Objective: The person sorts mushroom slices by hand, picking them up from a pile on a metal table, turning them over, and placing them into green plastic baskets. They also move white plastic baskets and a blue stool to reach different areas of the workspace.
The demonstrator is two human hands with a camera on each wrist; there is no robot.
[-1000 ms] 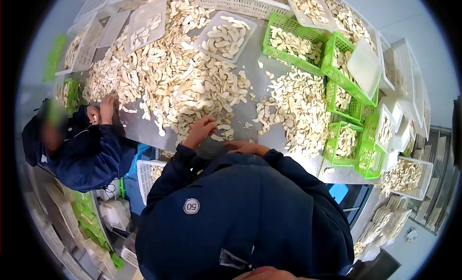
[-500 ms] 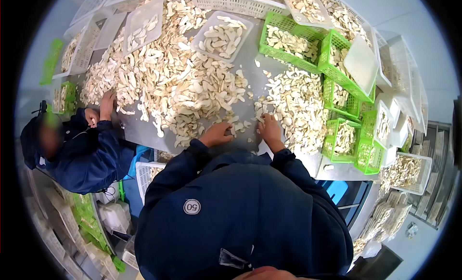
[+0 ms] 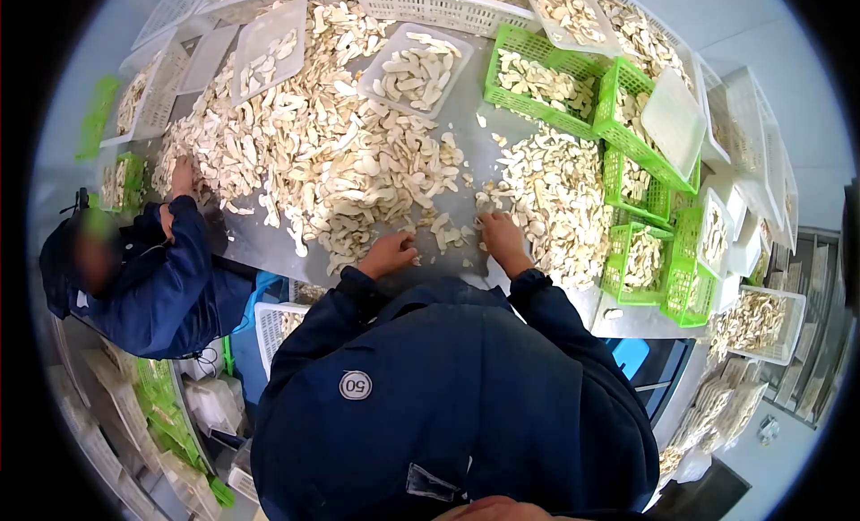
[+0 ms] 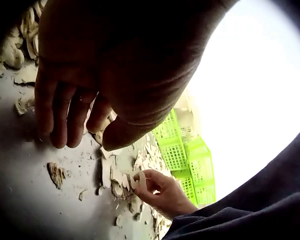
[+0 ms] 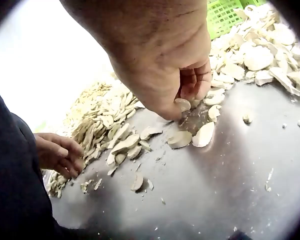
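Note:
My right hand [image 3: 506,241] is at the near-left edge of the right pile of pale dried slices [image 3: 560,198]. In the right wrist view, its thumb and fingers pinch a small pale slice [image 5: 182,104] just over the metal table [image 5: 230,190]. My left hand [image 3: 388,255] is by the near edge of the large left pile [image 3: 349,145], its fingers loosely bent. The left wrist view shows those fingers [image 4: 60,117] hanging over the table, the thumb close to the index finger. A few loose slices [image 3: 448,234] lie between my hands.
Green baskets [image 3: 640,261] of slices line the right side. A clear tray [image 3: 417,70] of slices rests beyond the left pile, and white crates [image 3: 439,8] stand along the back. Another person [image 3: 152,270] works at the left with a hand in the pile.
My right hand has moved right, from in front of my body to the right pile. The left hand moved right, then slightly back left. The other person's hand has shifted farther into the pile.

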